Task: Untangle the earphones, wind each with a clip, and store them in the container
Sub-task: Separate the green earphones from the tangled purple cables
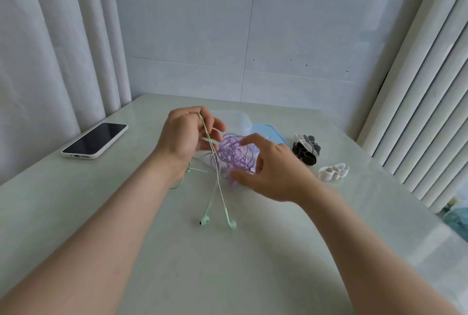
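Observation:
My left hand (pixel 186 134) pinches the cable of the mint-green earphones (pixel 218 218) and lifts it; the two buds lie on the table below. A tangled bundle of purple earphone cable (pixel 231 153) sits between my hands. My right hand (pixel 273 170) reaches over that bundle with spread fingers, thumb and fingertips at the loops; whether it grips them is unclear. Behind the hands stands a clear plastic container (pixel 235 119), its blue lid (pixel 268 131) lying beside it. Black and white cable clips (pixel 306 150) and one white clip (pixel 333 172) lie to the right.
A phone in a white case (pixel 95 140) lies screen-up on the left of the pale green table (pixel 228 264). White curtains hang on both sides, a tiled wall stands behind. The table's right edge runs close to the clips.

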`<action>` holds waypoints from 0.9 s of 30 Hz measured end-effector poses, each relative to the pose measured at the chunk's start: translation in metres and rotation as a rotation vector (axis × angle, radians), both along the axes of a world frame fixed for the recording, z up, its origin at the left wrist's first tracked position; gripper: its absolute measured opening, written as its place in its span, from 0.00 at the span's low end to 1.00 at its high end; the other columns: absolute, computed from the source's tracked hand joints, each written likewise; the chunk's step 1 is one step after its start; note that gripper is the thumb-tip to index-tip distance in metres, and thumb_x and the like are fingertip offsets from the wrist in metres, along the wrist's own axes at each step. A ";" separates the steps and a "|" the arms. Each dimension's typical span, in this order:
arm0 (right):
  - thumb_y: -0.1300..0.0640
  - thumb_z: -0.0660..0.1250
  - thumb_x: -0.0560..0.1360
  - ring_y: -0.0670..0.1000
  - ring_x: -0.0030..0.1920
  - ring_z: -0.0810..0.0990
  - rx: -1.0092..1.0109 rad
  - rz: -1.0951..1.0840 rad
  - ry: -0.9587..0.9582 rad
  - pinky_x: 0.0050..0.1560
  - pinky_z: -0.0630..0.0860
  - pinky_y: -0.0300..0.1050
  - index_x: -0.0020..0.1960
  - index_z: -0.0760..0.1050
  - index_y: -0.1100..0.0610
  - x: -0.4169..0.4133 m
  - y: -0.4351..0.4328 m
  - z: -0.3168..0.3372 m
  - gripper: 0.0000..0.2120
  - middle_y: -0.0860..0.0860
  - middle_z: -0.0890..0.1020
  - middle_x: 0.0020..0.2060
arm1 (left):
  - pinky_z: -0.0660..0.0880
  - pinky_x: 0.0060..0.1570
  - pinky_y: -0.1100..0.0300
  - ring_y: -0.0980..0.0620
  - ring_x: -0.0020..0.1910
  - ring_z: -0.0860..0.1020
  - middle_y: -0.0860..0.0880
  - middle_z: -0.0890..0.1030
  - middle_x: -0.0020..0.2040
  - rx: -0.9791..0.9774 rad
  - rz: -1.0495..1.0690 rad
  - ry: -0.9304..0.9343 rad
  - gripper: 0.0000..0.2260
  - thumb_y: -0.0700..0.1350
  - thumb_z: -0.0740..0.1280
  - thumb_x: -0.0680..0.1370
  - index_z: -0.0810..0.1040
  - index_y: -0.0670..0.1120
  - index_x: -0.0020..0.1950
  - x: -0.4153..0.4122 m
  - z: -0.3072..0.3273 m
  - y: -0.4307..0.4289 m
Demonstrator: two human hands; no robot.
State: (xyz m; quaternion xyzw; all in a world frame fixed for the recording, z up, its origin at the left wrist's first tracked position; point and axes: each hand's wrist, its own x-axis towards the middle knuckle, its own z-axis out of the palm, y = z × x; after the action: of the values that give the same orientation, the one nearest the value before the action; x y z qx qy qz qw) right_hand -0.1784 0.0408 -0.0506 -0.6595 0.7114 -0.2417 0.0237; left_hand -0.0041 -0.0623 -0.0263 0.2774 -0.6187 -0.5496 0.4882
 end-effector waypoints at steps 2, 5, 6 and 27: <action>0.28 0.71 0.68 0.54 0.50 0.79 0.059 -0.049 0.051 0.49 0.78 0.53 0.74 0.61 0.36 0.000 -0.003 -0.009 0.39 0.48 0.82 0.43 | 0.66 0.28 0.62 0.48 0.25 0.72 0.41 0.84 0.40 0.115 0.000 0.024 0.11 0.36 0.54 0.71 0.73 0.45 0.34 0.003 0.004 -0.002; 0.31 0.69 0.73 0.59 0.56 0.80 0.060 -0.159 0.147 0.49 0.78 0.53 0.75 0.61 0.37 0.003 -0.013 -0.018 0.35 0.51 0.82 0.54 | 0.55 0.25 0.66 0.52 0.21 0.61 0.40 0.83 0.37 0.246 0.029 0.015 0.13 0.36 0.52 0.73 0.74 0.43 0.37 0.004 0.005 -0.005; 0.33 0.68 0.75 0.59 0.56 0.80 0.060 -0.195 0.168 0.46 0.76 0.51 0.73 0.66 0.39 0.004 -0.016 -0.019 0.29 0.51 0.81 0.54 | 0.54 0.24 0.67 0.53 0.22 0.59 0.41 0.82 0.37 0.257 0.047 -0.007 0.13 0.36 0.52 0.73 0.75 0.43 0.37 0.003 0.005 -0.006; 0.54 0.63 0.69 0.52 0.29 0.74 -0.371 -0.315 -0.038 0.38 0.78 0.46 0.48 0.80 0.48 0.014 -0.009 0.000 0.11 0.49 0.76 0.24 | 0.76 0.32 0.56 0.46 0.31 0.79 0.44 0.86 0.39 -0.115 -0.197 -0.436 0.21 0.29 0.54 0.73 0.85 0.41 0.39 0.001 0.007 0.013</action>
State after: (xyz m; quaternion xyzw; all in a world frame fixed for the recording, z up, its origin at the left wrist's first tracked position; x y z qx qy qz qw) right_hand -0.1644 0.0314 -0.0510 -0.5288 0.7484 -0.3813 -0.1222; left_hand -0.0033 -0.0493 -0.0197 0.2995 -0.7636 -0.4857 0.3023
